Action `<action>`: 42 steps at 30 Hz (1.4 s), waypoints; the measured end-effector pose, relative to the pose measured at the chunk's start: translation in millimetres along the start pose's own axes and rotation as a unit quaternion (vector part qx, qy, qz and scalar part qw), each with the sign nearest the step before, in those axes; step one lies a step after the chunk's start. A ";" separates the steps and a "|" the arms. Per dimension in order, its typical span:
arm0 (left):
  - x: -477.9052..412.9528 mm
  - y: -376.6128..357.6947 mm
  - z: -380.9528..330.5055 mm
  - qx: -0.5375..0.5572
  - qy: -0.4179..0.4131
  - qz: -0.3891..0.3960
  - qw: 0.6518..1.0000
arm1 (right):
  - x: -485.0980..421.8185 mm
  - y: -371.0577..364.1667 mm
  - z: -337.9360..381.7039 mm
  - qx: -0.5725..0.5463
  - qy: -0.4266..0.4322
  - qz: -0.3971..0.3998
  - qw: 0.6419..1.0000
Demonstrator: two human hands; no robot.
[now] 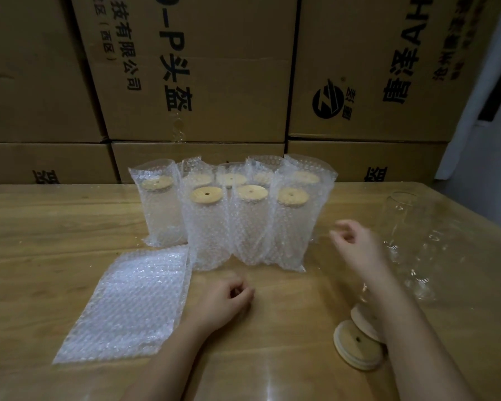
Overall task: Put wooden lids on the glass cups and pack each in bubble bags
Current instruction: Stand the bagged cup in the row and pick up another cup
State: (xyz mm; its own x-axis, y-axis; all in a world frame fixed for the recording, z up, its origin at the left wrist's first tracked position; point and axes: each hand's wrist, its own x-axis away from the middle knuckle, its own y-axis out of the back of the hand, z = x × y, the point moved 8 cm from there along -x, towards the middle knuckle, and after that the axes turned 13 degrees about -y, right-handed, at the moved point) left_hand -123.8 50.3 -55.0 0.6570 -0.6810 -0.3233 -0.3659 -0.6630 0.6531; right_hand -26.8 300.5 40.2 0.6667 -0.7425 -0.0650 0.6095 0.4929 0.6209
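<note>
While eight or so lidded cups (206, 227) stand bagged mid-bench (41, 215), both the left hand (226, 299) and right hand (356, 244) hover loosely curled and empty; a bare glass cup (399, 224), spare wooden lids (357, 344) and flat bubble bags (130, 302) remain, perhaps two more rounds.

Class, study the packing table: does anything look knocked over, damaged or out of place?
Nothing looks damaged or spilled. The packed cups stand upright in rows, the flat bubble bags lie neatly, and one loose wooden lid leans on another lid.
</note>
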 end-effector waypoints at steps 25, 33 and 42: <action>37.7 33.3 8.5 0.295 0.114 -0.229 0.921 | 71.5 52.0 1.6 -0.520 0.063 -0.139 0.840; 33.7 22.1 8.0 0.455 0.133 -0.215 0.854 | 94.0 -71.0 15.0 -0.453 0.058 0.034 0.889; 28.7 24.1 12.2 0.431 0.100 -0.226 0.868 | 106.8 -89.7 16.3 -0.403 0.099 0.071 0.907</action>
State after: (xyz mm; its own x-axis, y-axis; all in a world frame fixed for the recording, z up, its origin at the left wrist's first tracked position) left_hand -121.8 10.9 -56.9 0.9320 -0.2794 -0.2310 -0.3405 -0.8935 -0.2927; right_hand -17.2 169.6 -9.7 0.7784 -0.5889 -0.2173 0.5740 0.8079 -0.1335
